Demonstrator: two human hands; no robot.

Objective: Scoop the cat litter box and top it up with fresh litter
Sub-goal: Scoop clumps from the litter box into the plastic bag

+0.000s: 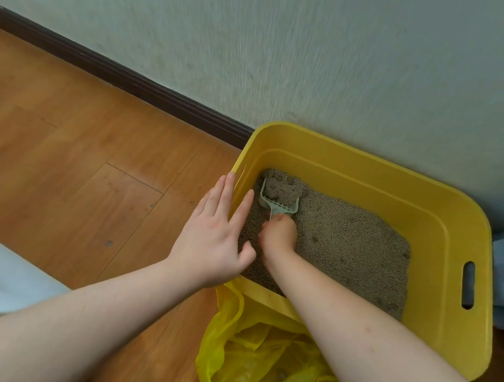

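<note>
The floor was brown wood, and a pale green wall with a dark strip along its bottom ran across the top of the frame. A yellow litter box sat on the floor against that wall, at the right middle of the frame. It was filled with grey-brown litter, with a few dark clumps on top. The right hand was inside the box, near its left side, with its fingers shut tight around the handle of a small pale green scoop. The scoop sat in the far left corner of the box with litter and some dark lumps in it. The left hand lay flat and open over the left rim of the box, fingers spread and holding nothing, maybe to keep the box from sliding. A yellow plastic bag lay open on the floor at the bottom of the frame, touching the near side of the box. The scoop looked light and stiff, and the thin handle was the best place to hold it. The litter was loose and would spill easily, so the scoop should be kept level. The bag looked thin and floppy.
</note>
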